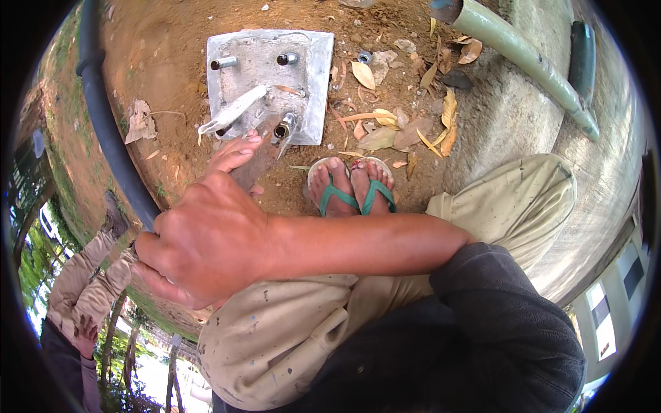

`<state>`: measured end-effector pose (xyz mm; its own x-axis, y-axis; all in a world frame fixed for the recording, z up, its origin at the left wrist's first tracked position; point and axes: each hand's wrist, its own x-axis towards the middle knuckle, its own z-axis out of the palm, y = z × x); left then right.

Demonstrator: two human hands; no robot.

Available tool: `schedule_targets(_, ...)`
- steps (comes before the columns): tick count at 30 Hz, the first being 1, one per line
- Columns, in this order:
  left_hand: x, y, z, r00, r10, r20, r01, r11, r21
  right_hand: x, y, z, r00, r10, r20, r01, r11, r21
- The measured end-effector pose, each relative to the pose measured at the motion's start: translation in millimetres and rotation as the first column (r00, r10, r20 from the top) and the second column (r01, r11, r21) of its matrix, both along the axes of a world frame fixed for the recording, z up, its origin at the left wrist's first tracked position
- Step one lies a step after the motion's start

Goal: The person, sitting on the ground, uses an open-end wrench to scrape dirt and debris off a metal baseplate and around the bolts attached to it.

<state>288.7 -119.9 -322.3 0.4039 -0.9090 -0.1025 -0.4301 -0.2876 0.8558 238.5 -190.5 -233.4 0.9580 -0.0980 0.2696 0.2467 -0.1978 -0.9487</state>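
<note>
My right hand (206, 241) is closed in a fist, with the forearm crossing in front of me from the right. What it grips is mostly hidden inside the fist. Just beyond it show the fingers of my left hand (235, 155), bent about a blurred brownish flat strip (253, 167); the rest of that hand is covered by the right one. The strip's far end reaches the near edge of a square grey concrete block (258, 76). Metal stubs (284, 128) stick up near the block's corners. A white, narrow wrapped-looking piece (235, 110) lies over the near-left stub.
A black pipe (110, 117) runs along the left. At the right, a grey-green pipe (523, 58) leans by a concrete ledge (516, 110). Dry leaves (385, 131) litter the soil near my sandalled feet (351, 186). Another person (82, 289) is at lower left.
</note>
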Motion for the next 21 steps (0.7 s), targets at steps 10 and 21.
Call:
schedule_targets(10,5.6,-9.7,-8.0,0.998,-0.061,-0.014,0.062,0.997,0.035,0.2,7.6,-13.9,0.952,-0.291,0.092,0.288,0.957,0.042)
schedule_targets(21,8.9,-20.9,-12.4,0.995,-0.093,-0.021,0.094,0.993,0.066,0.9,3.4,-22.3,0.898,-0.425,0.116,0.419,0.905,0.074)
